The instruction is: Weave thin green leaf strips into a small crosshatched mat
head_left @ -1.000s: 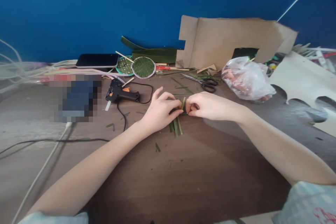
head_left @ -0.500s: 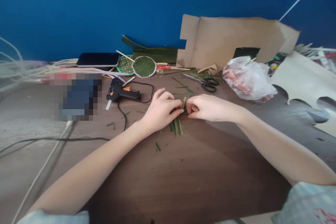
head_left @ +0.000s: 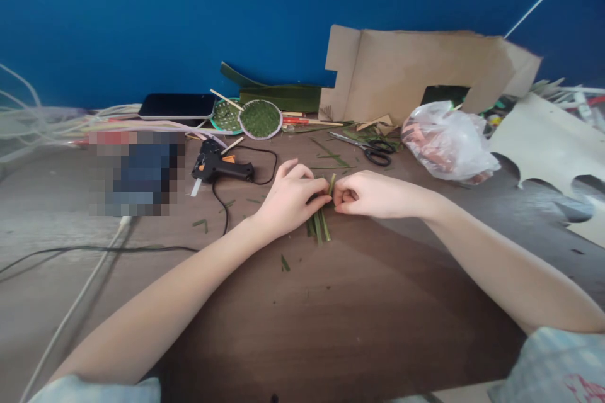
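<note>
Several narrow green leaf strips (head_left: 320,227) lie on the brown table, their near ends fanned out below my left hand (head_left: 295,195). That hand pinches them between thumb and fingers and covers their middle. One paler strip (head_left: 333,184) sticks up between the two hands. Close beside it, my right hand (head_left: 362,194) is closed, its thumb and fingertips bent in toward the strips. Whatever those fingertips hold is too small and hidden to make out.
Behind the hands lie black-handled scissors (head_left: 375,154), a glue gun (head_left: 220,167) with its cord, and two round woven green discs (head_left: 259,119). A plastic bag (head_left: 449,141) and cut cardboard (head_left: 416,69) stand at the right. A phone (head_left: 177,106) lies back left.
My right hand has shifted slightly left, closer to the upright strip and my left hand. The left hand keeps its pinch on the strips.
</note>
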The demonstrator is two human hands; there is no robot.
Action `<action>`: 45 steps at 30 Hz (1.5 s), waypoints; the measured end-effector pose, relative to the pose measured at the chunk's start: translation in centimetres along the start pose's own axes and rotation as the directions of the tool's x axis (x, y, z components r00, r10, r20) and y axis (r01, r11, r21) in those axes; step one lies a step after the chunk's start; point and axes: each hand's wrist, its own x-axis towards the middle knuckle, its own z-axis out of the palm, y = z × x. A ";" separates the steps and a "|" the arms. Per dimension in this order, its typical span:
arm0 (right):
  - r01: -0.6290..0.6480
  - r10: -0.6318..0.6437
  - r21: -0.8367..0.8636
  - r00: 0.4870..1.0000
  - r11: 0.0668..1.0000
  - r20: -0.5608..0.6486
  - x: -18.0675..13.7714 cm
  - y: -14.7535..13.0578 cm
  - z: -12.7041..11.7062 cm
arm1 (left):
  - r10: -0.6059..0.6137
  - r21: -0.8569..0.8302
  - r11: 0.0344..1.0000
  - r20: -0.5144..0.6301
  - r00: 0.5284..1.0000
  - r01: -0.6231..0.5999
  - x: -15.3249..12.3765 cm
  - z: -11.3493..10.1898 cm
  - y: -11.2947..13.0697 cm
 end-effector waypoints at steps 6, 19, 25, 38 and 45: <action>0.017 -0.019 0.141 1.000 0.990 0.010 0.0 -0.2 -0.1 | -0.001 -0.024 1.000 0.009 1.000 0.001 0.0 -0.1 0.1; -0.074 0.061 0.297 0.997 0.952 0.052 0.4 -0.4 -0.3 | 0.053 -0.014 0.999 0.036 0.998 -0.052 -0.3 -0.5 -0.2; -0.085 0.078 0.322 0.996 0.943 0.034 0.3 -0.7 -0.2 | 0.039 -0.026 0.999 0.066 0.997 -0.038 -0.2 -0.7 -0.4; -0.063 0.060 0.359 0.998 0.931 0.021 0.4 -0.5 0.2 | 0.072 -0.052 0.996 0.107 0.992 -0.067 -0.4 -1.1 0.1; -0.062 0.064 0.353 0.998 0.934 0.008 0.3 -0.7 0.0 | 0.025 -0.018 1.000 0.045 0.999 -0.025 -0.3 -0.3 0.5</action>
